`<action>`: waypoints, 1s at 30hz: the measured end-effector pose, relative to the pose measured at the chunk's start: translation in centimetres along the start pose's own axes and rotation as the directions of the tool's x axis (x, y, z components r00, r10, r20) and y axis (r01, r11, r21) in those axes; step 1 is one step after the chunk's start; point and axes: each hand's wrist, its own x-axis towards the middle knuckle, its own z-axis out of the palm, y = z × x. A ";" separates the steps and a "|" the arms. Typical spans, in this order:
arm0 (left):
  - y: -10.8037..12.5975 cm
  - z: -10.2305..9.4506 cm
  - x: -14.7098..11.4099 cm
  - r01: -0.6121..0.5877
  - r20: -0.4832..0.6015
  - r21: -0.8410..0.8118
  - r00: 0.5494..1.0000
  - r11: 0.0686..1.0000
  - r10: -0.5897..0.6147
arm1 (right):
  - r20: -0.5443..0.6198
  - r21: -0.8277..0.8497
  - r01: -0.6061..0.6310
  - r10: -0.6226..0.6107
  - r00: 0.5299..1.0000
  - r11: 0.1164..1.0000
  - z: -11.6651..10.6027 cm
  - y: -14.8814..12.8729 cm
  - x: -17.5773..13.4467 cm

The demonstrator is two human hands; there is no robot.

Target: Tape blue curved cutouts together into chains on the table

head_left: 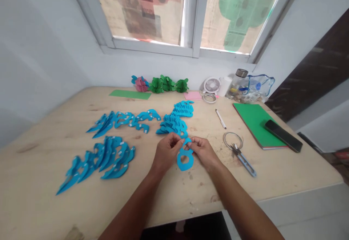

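Between my two hands is a blue paper cutout (185, 162) made of joined rings, its lower ring hanging toward me over the table. My left hand (167, 150) pinches its left edge with thumb and finger. From the other side my right hand (203, 151) pinches the same paper at its upper ring. Just beyond my fingers lies a folded stack of blue paper cutouts (171, 123), with a zigzag blue piece (184, 108) behind it. To the left, two groups of wavy blue paper strips (105, 154) with small white patches rest on the wood.
Thread snips (245, 163) and a wire coil (233, 140) lie right of my hands, near a white pen (220, 118). Further right, a phone (283, 135) rests on green sheets (251, 123). Along the wall stand green paper shapes (167, 84), a small fan (212, 85) and a bottle (237, 84).
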 end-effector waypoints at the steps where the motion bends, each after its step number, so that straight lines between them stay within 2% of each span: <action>1: 0.0 0.0 0.0 -0.009 -0.022 0.030 1.000 1.000 0.009 | 0.002 -0.010 0.009 -0.009 1.000 1.000 0.0 0.1 0.0; 4: 0.1 -0.2 0.0 -0.016 -0.048 0.090 0.999 0.996 0.020 | -0.012 -0.041 0.048 -0.049 0.999 0.998 0.0 0.3 0.1; 7: 0.6 -0.2 -0.1 -0.002 -0.062 0.092 0.998 0.996 0.008 | -0.076 -0.042 0.057 -0.060 0.995 0.998 0.0 0.3 0.2; 11: 0.9 0.0 -0.1 0.030 -0.056 0.028 0.998 0.999 -0.028 | -0.174 0.055 0.055 -0.045 0.984 0.997 -0.1 0.2 0.2; 18: 0.4 0.6 -0.1 0.027 -0.015 -0.082 1.000 0.996 -0.028 | -0.240 0.244 0.095 -0.035 0.970 0.965 -1.1 -0.2 0.4; 21: 0.7 0.6 -0.3 0.024 0.021 -0.130 1.000 0.991 -0.021 | -0.197 0.387 0.105 -0.029 0.980 0.916 -1.8 -0.7 0.3; 24: 1.3 0.5 -0.7 0.044 0.147 -0.228 0.989 0.973 -0.011 | -0.094 0.582 0.075 -0.025 0.995 0.809 -2.2 -1.0 0.2; 26: 1.7 0.5 -1.0 0.075 0.317 -0.293 0.948 0.953 0.023 | -0.058 0.648 0.067 -0.038 0.998 0.759 -2.3 -1.0 0.1; 27: 1.8 0.4 -1.2 0.101 0.423 -0.319 0.905 0.942 0.046 | -0.052 0.663 0.070 -0.048 0.997 0.745 -2.4 -1.0 0.1; 30: 1.9 0.0 -1.5 0.172 0.687 -0.332 0.718 0.928 0.113 | -0.043 0.693 0.085 -0.077 0.996 0.716 -2.5 -1.0 0.1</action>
